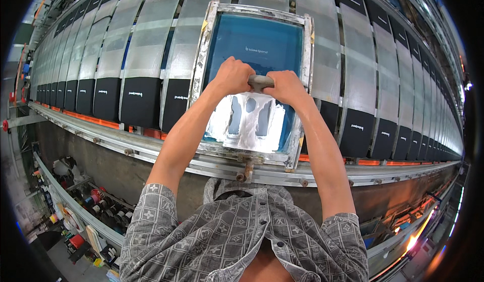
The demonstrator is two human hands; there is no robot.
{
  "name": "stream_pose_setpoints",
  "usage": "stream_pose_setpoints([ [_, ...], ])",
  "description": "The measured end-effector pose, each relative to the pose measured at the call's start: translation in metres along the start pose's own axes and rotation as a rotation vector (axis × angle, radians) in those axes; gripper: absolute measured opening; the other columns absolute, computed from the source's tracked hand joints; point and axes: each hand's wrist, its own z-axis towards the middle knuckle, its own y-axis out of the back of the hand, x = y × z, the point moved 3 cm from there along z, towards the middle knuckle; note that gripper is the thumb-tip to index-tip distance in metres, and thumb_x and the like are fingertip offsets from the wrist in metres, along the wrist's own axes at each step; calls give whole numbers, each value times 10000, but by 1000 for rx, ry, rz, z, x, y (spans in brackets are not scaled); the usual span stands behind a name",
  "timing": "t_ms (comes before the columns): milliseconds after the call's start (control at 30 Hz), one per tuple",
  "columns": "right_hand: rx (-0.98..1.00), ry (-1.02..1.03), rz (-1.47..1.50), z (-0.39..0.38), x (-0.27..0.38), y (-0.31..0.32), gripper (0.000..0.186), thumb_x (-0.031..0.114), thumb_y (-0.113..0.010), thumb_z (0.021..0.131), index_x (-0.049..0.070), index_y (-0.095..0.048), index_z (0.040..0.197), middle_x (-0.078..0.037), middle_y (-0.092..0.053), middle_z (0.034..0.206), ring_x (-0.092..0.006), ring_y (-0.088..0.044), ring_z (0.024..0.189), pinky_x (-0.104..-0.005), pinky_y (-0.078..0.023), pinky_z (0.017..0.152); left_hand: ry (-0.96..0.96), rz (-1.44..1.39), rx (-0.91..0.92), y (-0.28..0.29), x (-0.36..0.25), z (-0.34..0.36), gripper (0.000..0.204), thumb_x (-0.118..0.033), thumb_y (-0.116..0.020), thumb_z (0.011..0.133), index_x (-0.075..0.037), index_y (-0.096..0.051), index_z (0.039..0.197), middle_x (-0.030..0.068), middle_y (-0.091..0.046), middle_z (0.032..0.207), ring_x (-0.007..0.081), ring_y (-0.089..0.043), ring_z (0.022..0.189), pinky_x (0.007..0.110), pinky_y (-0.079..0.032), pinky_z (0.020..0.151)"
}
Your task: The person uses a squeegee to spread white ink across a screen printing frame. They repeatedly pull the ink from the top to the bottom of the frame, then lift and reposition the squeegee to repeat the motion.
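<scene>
A printing screen with a battered metal frame and teal mesh lies in front of me on the long printing line. My left hand and my right hand both grip a rounded squeegee handle across the middle of the mesh, one at each end. Thick white ink is spread over the lower half of the screen, just below the handle. The squeegee's blade is hard to make out under my hands and the ink.
Rows of pallets with black fabric pieces curve away to both sides. A metal rail runs along their near edge, lit orange in places. Several cans and pots stand on a lower shelf at left. A glowing orange lamp strip is at lower right.
</scene>
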Motion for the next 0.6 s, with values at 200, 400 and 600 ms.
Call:
stream_pose_setpoints([
  [200, 38, 109, -193, -50, 28, -32, 255, 326, -723, 732, 109, -631, 829, -115, -657, 735, -294, -639, 771, -420, -441, 759, -15, 2, -181, -35, -24, -63, 226, -298, -806, 593, -144, -646, 635, 66, -602, 590, 288, -583, 633, 401, -414, 704],
  [400, 26, -58, 222, -108, 37, -32, 456, 439, -733, 759, 102, -660, 1058, -149, -641, 864, -318, -587, 935, -413, -435, 864, 10, -34, 74, -28, -54, -104, 211, -327, -793, 627, -161, -671, 673, 79, -634, 624, 261, -619, 641, 391, -422, 720],
  [600, -785, -598, 189, -110, -72, -15, 354, 372, -647, 858, 44, -642, 992, -164, -666, 960, -346, -606, 940, -431, -458, 851, -3, 24, -109, 5, -13, -37, 226, -319, -795, 625, -147, -684, 720, 94, -640, 656, 315, -606, 671, 403, -429, 725],
])
